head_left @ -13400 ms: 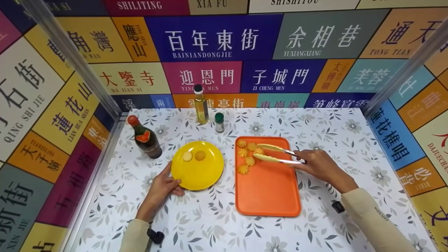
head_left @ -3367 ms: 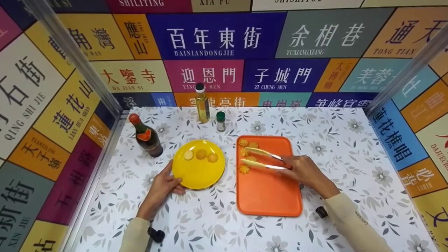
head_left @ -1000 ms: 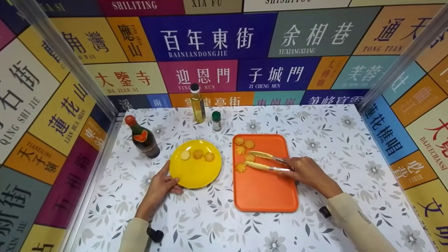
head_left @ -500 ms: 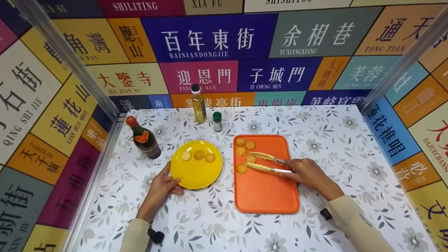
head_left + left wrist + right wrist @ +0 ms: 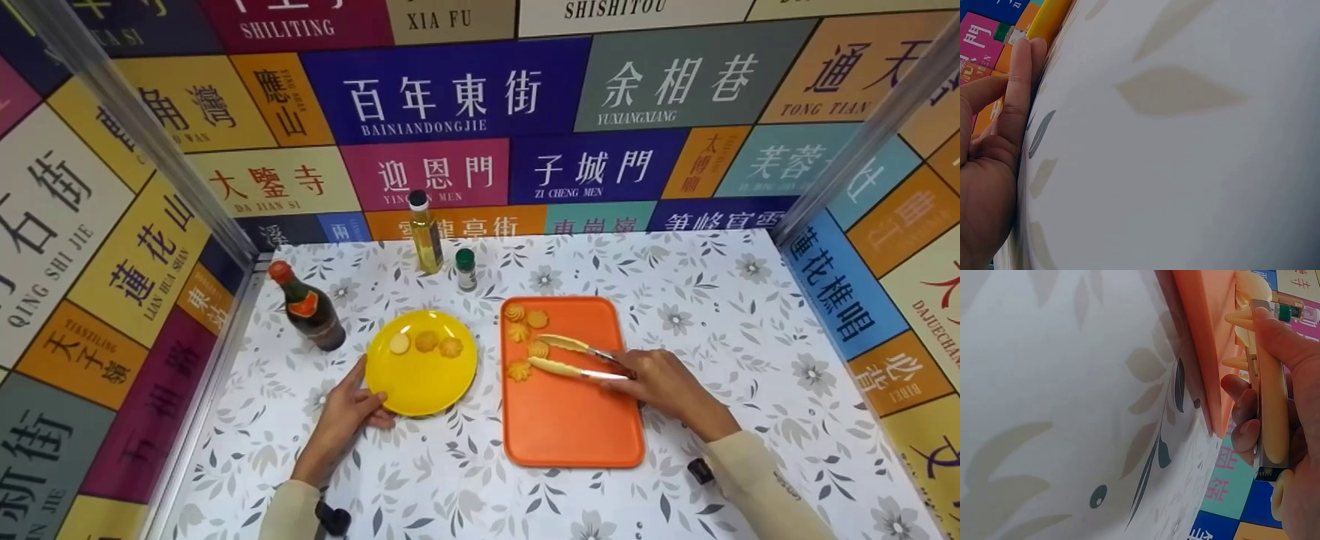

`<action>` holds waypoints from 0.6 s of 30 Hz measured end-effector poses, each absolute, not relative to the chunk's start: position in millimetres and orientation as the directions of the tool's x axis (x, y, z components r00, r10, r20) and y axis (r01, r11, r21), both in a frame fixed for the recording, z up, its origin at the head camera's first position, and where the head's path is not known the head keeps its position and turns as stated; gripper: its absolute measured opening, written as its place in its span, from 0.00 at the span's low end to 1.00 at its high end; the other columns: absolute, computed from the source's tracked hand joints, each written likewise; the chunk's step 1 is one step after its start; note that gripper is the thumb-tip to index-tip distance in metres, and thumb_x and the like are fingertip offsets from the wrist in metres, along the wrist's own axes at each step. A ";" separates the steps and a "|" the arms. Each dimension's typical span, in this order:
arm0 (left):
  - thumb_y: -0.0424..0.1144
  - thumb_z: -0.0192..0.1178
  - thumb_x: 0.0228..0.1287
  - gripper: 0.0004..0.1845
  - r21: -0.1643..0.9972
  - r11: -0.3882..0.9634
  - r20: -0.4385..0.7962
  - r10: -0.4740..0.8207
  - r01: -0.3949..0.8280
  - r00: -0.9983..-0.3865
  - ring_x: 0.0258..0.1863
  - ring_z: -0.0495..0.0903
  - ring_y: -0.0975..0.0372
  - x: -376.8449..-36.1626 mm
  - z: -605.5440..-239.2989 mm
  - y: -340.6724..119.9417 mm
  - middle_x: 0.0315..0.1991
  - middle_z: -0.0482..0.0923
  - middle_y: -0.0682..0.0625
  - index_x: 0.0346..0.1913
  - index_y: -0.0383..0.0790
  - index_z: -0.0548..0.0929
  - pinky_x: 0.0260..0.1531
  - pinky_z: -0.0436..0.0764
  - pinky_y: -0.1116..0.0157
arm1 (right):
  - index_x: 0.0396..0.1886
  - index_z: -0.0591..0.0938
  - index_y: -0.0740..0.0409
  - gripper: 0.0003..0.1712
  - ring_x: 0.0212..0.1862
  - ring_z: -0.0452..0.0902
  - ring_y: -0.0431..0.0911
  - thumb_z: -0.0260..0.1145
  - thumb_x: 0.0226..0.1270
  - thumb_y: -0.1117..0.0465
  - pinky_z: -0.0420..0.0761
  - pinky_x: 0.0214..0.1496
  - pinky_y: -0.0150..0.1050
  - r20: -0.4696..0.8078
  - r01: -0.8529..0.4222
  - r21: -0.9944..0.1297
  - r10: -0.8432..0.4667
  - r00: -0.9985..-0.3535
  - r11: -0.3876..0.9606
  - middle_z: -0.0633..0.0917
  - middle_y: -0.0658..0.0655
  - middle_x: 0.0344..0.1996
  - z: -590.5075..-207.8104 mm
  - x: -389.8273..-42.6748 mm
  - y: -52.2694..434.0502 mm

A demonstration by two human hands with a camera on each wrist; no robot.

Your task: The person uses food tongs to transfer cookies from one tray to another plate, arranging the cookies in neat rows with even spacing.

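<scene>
My left hand (image 5: 346, 405) holds the yellow plate (image 5: 420, 394) at its near-left rim, thumb over the edge. Three round cookies lie on the plate: a pale smooth one (image 5: 400, 343), a browner one (image 5: 427, 342) and a ridged one (image 5: 451, 347). My right hand (image 5: 664, 382) grips a pair of tongs (image 5: 592, 373) with cream-coloured tips and metal arms. The tong tips straddle a swirled cookie (image 5: 538, 349) on the orange tray (image 5: 574, 427). Several other cookies (image 5: 519, 370) lie along the tray's left side. In the right wrist view, fingers and thumb wrap the tongs' handle (image 5: 1272, 399).
A dark bottle with a red cap (image 5: 315, 315) stands left of the plate. Behind are a slim bottle of yellow liquid (image 5: 427, 244) and a small green-capped jar (image 5: 466, 271). Patterned walls edge the floral-covered table (image 5: 465, 487) at the back and sides.
Since the oldest frame a third cookie has moved from tray to plate. The tongs have shifted left and nearer me, around another cookie. The left hand keeps its place; lately the view tilts slightly.
</scene>
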State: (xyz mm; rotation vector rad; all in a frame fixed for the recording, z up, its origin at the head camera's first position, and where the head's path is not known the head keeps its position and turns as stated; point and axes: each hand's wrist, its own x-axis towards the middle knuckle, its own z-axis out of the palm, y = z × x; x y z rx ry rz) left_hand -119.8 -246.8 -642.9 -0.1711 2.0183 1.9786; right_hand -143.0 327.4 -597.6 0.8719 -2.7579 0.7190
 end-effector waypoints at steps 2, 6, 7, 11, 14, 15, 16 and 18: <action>0.35 0.66 0.81 0.49 0.950 0.052 -0.314 0.123 -0.309 -0.942 0.33 0.92 0.44 -119.1 -642.6 -246.2 0.40 0.89 0.30 0.92 0.53 0.48 0.41 0.95 0.53 | 0.40 0.89 0.58 0.20 0.25 0.69 0.36 0.86 0.64 0.49 0.73 0.27 0.32 0.284 -0.575 -0.404 -0.500 -0.818 0.712 0.76 0.39 0.23 -598.0 -142.4 328.0; 0.36 0.66 0.81 0.48 0.951 0.059 -0.308 0.117 -0.303 -0.944 0.34 0.92 0.42 -121.1 -640.2 -245.6 0.41 0.89 0.30 0.92 0.56 0.49 0.43 0.95 0.52 | 0.40 0.89 0.58 0.19 0.25 0.69 0.36 0.87 0.62 0.51 0.74 0.26 0.33 0.310 -0.588 -0.396 -0.500 -0.808 0.705 0.77 0.40 0.23 -596.9 -143.8 328.0; 0.36 0.66 0.81 0.48 0.951 0.060 -0.310 0.115 -0.305 -0.944 0.34 0.92 0.42 -121.4 -639.6 -245.5 0.41 0.89 0.31 0.92 0.57 0.50 0.43 0.95 0.52 | 0.39 0.89 0.58 0.19 0.24 0.69 0.36 0.87 0.63 0.51 0.73 0.26 0.33 0.316 -0.592 -0.392 -0.501 -0.806 0.704 0.76 0.40 0.23 -596.7 -144.2 328.0; 0.36 0.66 0.82 0.47 0.947 0.062 -0.320 0.102 -0.315 -0.942 0.34 0.92 0.42 -120.5 -638.9 -245.4 0.41 0.89 0.31 0.92 0.58 0.50 0.43 0.95 0.53 | 0.39 0.89 0.59 0.19 0.24 0.68 0.37 0.86 0.64 0.50 0.72 0.25 0.32 0.312 -0.596 -0.384 -0.508 -0.803 0.705 0.75 0.40 0.22 -596.9 -144.8 328.0; 0.36 0.67 0.81 0.48 0.939 0.058 -0.343 0.094 -0.339 -0.934 0.34 0.92 0.43 -117.9 -638.9 -244.6 0.41 0.89 0.31 0.92 0.58 0.50 0.44 0.95 0.54 | 0.40 0.90 0.59 0.19 0.24 0.68 0.36 0.86 0.64 0.50 0.72 0.25 0.31 0.298 -0.590 -0.389 -0.509 -0.808 0.708 0.75 0.40 0.22 -597.4 -143.2 328.3; 0.36 0.67 0.81 0.48 0.937 0.056 -0.350 0.092 -0.346 -0.932 0.34 0.92 0.43 -117.4 -639.3 -244.4 0.42 0.89 0.31 0.92 0.59 0.51 0.44 0.95 0.55 | 0.41 0.90 0.59 0.19 0.24 0.68 0.36 0.86 0.64 0.50 0.72 0.26 0.32 0.297 -0.586 -0.390 -0.506 -0.810 0.710 0.75 0.40 0.22 -597.5 -142.6 328.3; 0.36 0.67 0.81 0.48 0.935 0.053 -0.354 0.091 -0.351 -0.931 0.35 0.92 0.43 -116.9 -639.4 -244.1 0.42 0.89 0.31 0.92 0.59 0.51 0.45 0.94 0.54 | 0.42 0.91 0.59 0.19 0.24 0.68 0.36 0.86 0.64 0.50 0.72 0.26 0.32 0.296 -0.583 -0.393 -0.502 -0.813 0.711 0.75 0.40 0.22 -597.6 -142.0 328.4; 0.37 0.68 0.81 0.49 0.931 0.051 -0.365 0.090 -0.362 -0.927 0.35 0.92 0.43 -115.9 -640.2 -244.3 0.42 0.89 0.31 0.92 0.60 0.51 0.45 0.94 0.55 | 0.44 0.92 0.60 0.20 0.24 0.69 0.37 0.86 0.63 0.50 0.73 0.26 0.32 0.291 -0.577 -0.397 -0.498 -0.817 0.714 0.76 0.40 0.22 -597.6 -141.0 328.5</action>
